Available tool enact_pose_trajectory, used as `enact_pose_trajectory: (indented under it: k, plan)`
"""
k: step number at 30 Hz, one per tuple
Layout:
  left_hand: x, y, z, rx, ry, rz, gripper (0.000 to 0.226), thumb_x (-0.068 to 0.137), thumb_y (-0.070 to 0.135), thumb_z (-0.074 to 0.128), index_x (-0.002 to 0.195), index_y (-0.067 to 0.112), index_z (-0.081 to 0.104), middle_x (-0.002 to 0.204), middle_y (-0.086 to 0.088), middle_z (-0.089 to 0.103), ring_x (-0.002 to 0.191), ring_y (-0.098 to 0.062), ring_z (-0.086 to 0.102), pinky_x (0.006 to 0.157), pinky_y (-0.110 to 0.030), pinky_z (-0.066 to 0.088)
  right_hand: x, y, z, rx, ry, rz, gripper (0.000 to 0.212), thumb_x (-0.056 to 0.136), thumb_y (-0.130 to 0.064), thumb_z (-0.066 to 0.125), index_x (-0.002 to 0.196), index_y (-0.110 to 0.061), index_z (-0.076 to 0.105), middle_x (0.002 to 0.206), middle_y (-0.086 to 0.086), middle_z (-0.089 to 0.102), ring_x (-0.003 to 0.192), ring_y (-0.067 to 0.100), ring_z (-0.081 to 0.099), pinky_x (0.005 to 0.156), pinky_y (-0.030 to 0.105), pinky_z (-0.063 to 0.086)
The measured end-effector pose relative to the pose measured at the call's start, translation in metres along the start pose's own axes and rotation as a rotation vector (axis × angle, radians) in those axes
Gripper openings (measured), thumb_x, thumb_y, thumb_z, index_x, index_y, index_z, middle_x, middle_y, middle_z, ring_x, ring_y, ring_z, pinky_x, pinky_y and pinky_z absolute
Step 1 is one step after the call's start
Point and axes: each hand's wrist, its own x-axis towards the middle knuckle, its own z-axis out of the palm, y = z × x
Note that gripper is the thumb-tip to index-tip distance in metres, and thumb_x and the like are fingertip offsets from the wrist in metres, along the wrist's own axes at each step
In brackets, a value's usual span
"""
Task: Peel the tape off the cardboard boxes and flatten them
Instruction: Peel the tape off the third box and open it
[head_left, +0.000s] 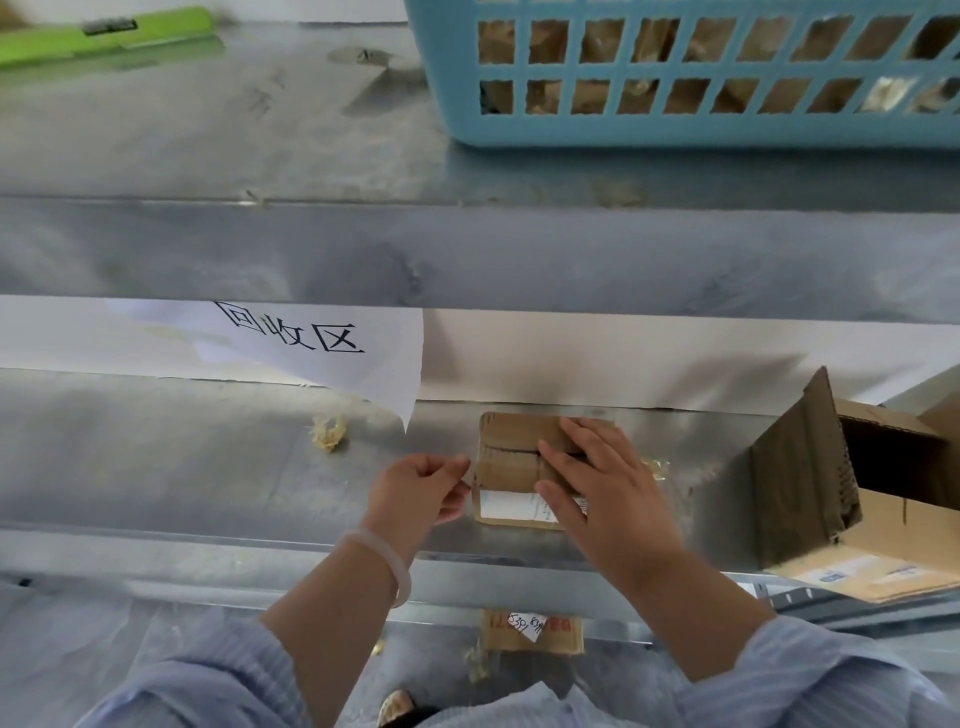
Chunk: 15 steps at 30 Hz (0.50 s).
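Note:
A small brown cardboard box (511, 457) with a white label on its near face lies on the metal shelf (208, 467), close to the back wall. My right hand (597, 483) presses flat on its top, fingers spread and straight. At the box's left edge my left hand (421, 488) has its fingers curled and seems to pinch the edge or a strip of tape there; the tape itself is too faint to make out. A crumpled ball of peeled tape (328, 432) lies further left on the shelf.
A bigger open cardboard box (878, 530) with raised flaps stands at the right. A paper sign (311, 338) hangs from the upper shelf. Above, a blue plastic basket (675, 67) holds cardboard, and a green object (104, 36) lies at top left. Flattened cardboard (530, 631) lies on the floor.

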Motion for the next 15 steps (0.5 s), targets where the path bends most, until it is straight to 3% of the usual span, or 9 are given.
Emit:
enact_pose_trajectory:
  k: [3,5,7,11,15]
  plan:
    - [0.0019,0.0026,0.003,0.004,-0.023,-0.037,0.024,0.099,0.016,0.05,0.096,-0.001,0.066,0.077,-0.01,0.069,0.069,-0.019,0.065,0.064,-0.026,0.058,-0.0004,0.0003,0.0014,0.009,0.019,-0.005,0.049,0.092,-0.053,0.04,0.124,-0.025,0.065,0.14,-0.001,0.053,0.135,0.017,0.039,0.109,0.046,0.039]
    - [0.0021,0.0029,0.0056,0.064,-0.096,-0.031,0.026,0.101,0.017,0.043,0.111,0.006,0.065,0.099,-0.009,0.071,0.091,-0.022,0.067,0.078,-0.03,0.057,-0.0005,0.0013,0.0027,-0.003,0.018,-0.009,0.05,0.092,-0.053,0.04,0.125,-0.025,0.064,0.14,-0.001,0.052,0.135,0.017,0.039,0.108,0.046,0.04]
    - [0.0007,0.0024,0.0082,0.023,-0.163,-0.057,0.025,0.101,0.021,0.046,0.115,0.012,0.064,0.108,-0.009,0.069,0.101,-0.022,0.065,0.089,-0.037,0.055,-0.0005,0.0027,0.0035,-0.008,0.013,-0.01,0.05,0.092,-0.053,0.04,0.126,-0.026,0.064,0.141,-0.001,0.052,0.135,0.018,0.039,0.107,0.046,0.041]
    - [0.0027,0.0043,0.0082,-0.084,-0.189,-0.045,0.02,0.097,0.021,0.054,0.108,0.012,0.069,0.102,-0.006,0.073,0.099,-0.02,0.067,0.093,-0.04,0.053,-0.0006,0.0031,0.0036,-0.03,0.005,-0.029,0.047,0.093,-0.052,0.039,0.129,-0.031,0.061,0.14,0.001,0.051,0.134,0.024,0.04,0.107,0.047,0.041]
    - [0.0045,0.0082,0.0076,-0.213,-0.192,-0.054,0.013,0.095,0.012,0.057,0.094,0.006,0.069,0.089,-0.009,0.072,0.088,-0.022,0.067,0.088,-0.037,0.054,-0.0016,0.0022,0.0028,-0.031,0.008,-0.027,0.045,0.093,-0.052,0.039,0.127,-0.034,0.062,0.139,0.0,0.051,0.134,0.024,0.039,0.111,0.044,0.036]
